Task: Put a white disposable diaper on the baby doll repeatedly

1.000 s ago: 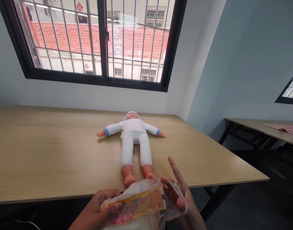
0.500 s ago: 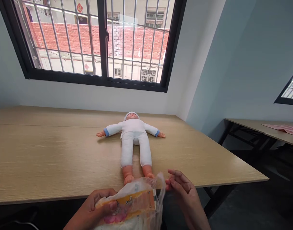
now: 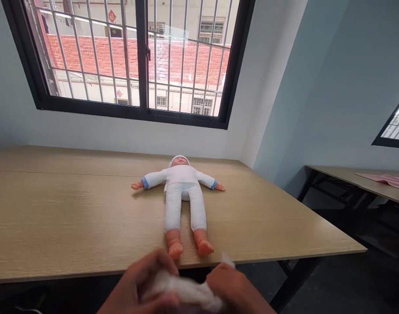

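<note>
A whitish plastic bag (image 3: 186,293) is bunched between my two hands at the bottom middle, smeared by motion. My left hand (image 3: 145,283) is curled around its left part, thumb low in front. On the other side, my right hand (image 3: 234,283) is closed on the bag, with a white tip poking up above the knuckles. What lies inside the bag cannot be made out. Just beyond my hands, a baby doll (image 3: 184,192) in white clothes with blue cuffs and a cap lies face up on the table (image 3: 82,218), arms spread, bare feet toward me.
The table's front edge runs just beyond my hands, and its right corner juts out. Behind it is a wall with a barred window (image 3: 140,56). At the right, a second table (image 3: 336,174) carries a pink striped cloth (image 3: 385,179).
My right hand, earlier apart with its fingers extended, has come in and closed on the bag. The bag's orange printed side no longer shows; the bag sits lower and more bunched.
</note>
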Tool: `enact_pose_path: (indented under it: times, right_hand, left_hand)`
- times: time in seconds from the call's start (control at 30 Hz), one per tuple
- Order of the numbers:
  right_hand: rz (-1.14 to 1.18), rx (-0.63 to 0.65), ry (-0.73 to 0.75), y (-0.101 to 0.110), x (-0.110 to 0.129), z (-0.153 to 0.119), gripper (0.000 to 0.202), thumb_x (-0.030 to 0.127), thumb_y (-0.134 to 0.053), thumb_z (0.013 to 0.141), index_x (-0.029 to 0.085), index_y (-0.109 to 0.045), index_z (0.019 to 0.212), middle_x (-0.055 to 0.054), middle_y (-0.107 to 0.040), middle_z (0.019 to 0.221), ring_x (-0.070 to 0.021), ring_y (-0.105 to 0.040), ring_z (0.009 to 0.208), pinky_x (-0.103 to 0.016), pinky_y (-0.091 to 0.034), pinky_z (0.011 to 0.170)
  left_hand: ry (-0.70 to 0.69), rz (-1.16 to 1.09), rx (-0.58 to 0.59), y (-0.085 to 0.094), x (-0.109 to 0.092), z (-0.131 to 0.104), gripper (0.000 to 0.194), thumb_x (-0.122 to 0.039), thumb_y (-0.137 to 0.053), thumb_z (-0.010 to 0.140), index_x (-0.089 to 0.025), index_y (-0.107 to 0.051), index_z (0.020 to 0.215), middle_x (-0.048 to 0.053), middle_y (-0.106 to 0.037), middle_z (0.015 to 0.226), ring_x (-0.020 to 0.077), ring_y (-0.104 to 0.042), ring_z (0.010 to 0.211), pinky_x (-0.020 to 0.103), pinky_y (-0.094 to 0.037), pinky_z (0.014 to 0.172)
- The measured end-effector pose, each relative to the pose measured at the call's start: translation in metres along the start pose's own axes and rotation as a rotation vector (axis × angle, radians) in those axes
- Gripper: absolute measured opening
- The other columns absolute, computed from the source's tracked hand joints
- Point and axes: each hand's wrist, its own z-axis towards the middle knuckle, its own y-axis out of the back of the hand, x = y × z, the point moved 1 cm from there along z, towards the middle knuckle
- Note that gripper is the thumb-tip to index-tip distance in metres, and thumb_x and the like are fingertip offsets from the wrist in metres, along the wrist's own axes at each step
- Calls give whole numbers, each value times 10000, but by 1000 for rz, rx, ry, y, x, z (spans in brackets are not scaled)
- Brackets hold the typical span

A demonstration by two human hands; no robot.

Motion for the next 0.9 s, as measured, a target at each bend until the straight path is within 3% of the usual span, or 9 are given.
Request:
enact_pose_path:
  times: [0.1, 0.2, 0.27, 0.33, 0.47, 0.57, 0.7, 0.8, 0.9]
  right_hand:
    - [66, -121, -179, 28, -14, -3, 374, 529, -510, 898, 186, -656, 883, -38, -631, 870, -166, -597, 810, -230, -452, 734]
    - [216, -141, -187, 43, -26, 1, 312, 474, -526, 909, 210, -657, 1012, -61, -610, 1066, -192, -573, 1023, -261, -436, 902]
    - [353, -105, -140, 40, -32, 7, 318, 457, -543, 904, 224, -648, 1093, -75, -565, 1216, -217, -518, 1161, -311, -391, 1014]
    - [483, -76, -102, 31, -35, 13, 339, 449, -549, 902, 235, -633, 1151, -77, -526, 1300, -228, -477, 1230, -343, -357, 1065]
    - [611, -66, -80, 16, -37, 19, 405, 504, -563, 877, 240, -636, 1176, -75, -499, 1355, -251, -448, 1272, -362, -350, 1081]
    - [656, -94, -126, 11, -40, 15, 520, 590, -574, 833, 240, -625, 1214, -86, -532, 1328, -270, -494, 1228, -366, -404, 1038]
    - [705, -175, -233, 11, -46, 9, 645, 661, -597, 774, 242, -594, 1264, -100, -579, 1288, -269, -566, 1131, -349, -468, 967]
    - [629, -203, -288, 30, -50, 10, 646, 675, -590, 767, 206, -628, 1209, -108, -648, 1167, -256, -619, 995, -338, -516, 874]
    - [429, -254, -361, 80, -56, 17, 574, 634, -592, 789, 170, -662, 1119, -94, -688, 1031, -253, -628, 934, -330, -527, 819]
  left_hand:
    - [-103, -338, -306, 16, 0, 27, 412, -406, -784, 646, -208, -633, 974, 65, -645, 1068, 249, -551, 1087, 254, -476, 793]
    - [81, -654, -417, 25, 1, 49, 393, -273, -647, 779, -180, -549, 1149, 101, -579, 1240, 231, -521, 1189, 298, -480, 892]
    - [206, -802, -339, 24, 0, 57, 353, -206, -543, 840, -131, -507, 1184, 126, -598, 1197, 210, -592, 1082, 313, -489, 890]
    - [236, -892, -206, 20, -2, 62, 305, -197, -496, 871, -86, -515, 1155, 132, -639, 1090, 196, -640, 957, 304, -500, 858]
    - [287, -1008, 35, 7, -2, 69, 215, -246, -492, 891, -71, -600, 953, 98, -671, 830, 196, -656, 724, 301, -516, 728]
    - [266, -1069, 47, -6, -1, 72, 217, -281, -513, 896, -101, -632, 875, 84, -683, 777, 205, -662, 688, 315, -516, 715]
    - [192, -1189, 63, -28, 0, 75, 411, -504, -525, 873, -133, -658, 991, 120, -700, 929, 273, -671, 871, 368, -516, 796]
    - [137, -1290, 168, -37, 1, 79, 544, -622, -476, 852, -135, -663, 1009, 125, -692, 940, 254, -660, 887, 333, -516, 795]
    - [66, -1314, 243, -34, -2, 84, 582, -669, -440, 841, -149, -664, 976, 121, -673, 944, 233, -645, 877, 321, -516, 766]
